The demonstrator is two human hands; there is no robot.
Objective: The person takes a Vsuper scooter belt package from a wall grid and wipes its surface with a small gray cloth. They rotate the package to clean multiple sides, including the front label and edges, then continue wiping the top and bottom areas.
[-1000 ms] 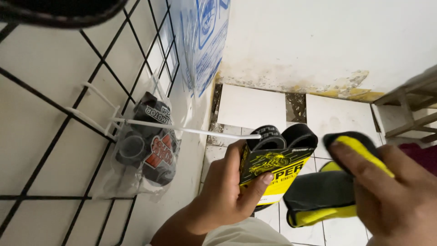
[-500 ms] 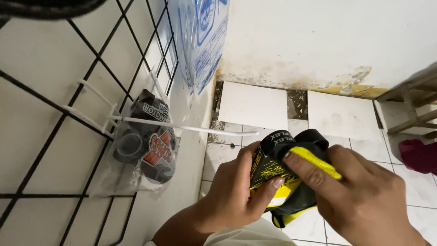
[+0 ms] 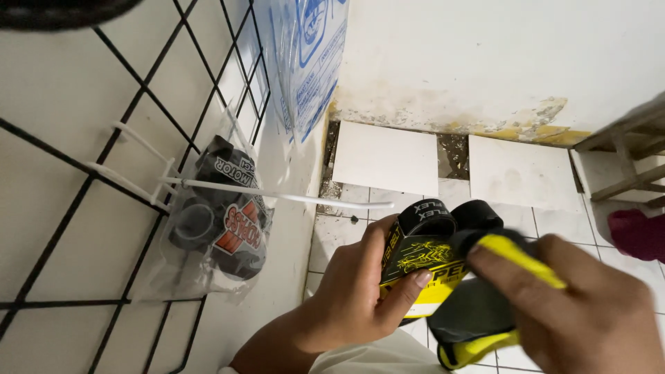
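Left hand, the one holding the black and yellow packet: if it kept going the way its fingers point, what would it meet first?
Probably the right hand, which overlaps the black and yellow packet just beyond the left hand; its fingers point right. Depth is unclear.

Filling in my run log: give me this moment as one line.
left hand: holds black-yellow packaged strap | right hand: on black-yellow pad | white peg hook: bagged black parts hanging
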